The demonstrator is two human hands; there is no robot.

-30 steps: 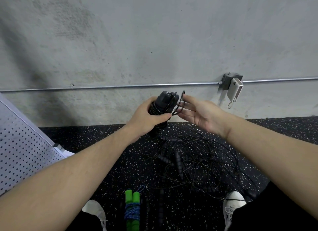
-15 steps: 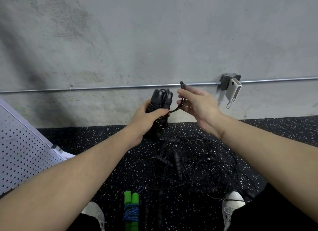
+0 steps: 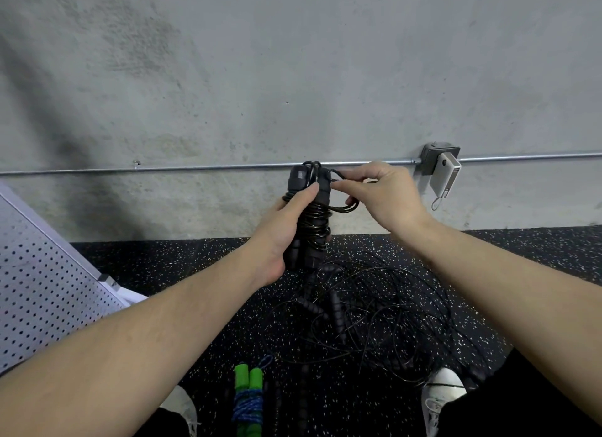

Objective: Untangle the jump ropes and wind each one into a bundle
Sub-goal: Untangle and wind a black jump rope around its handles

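Behind my arms ran a grey concrete wall (image 3: 293,78) and a speckled black floor (image 3: 202,267), where the tangled ropes (image 3: 368,316) blurred into the dark, their handles hard to count. My left hand (image 3: 280,228) gripped the black rope bundle (image 3: 309,215) upright before the wall. My right hand (image 3: 384,195), lower than a moment before, pinched its loose cord end (image 3: 338,176) beside the handle tops.
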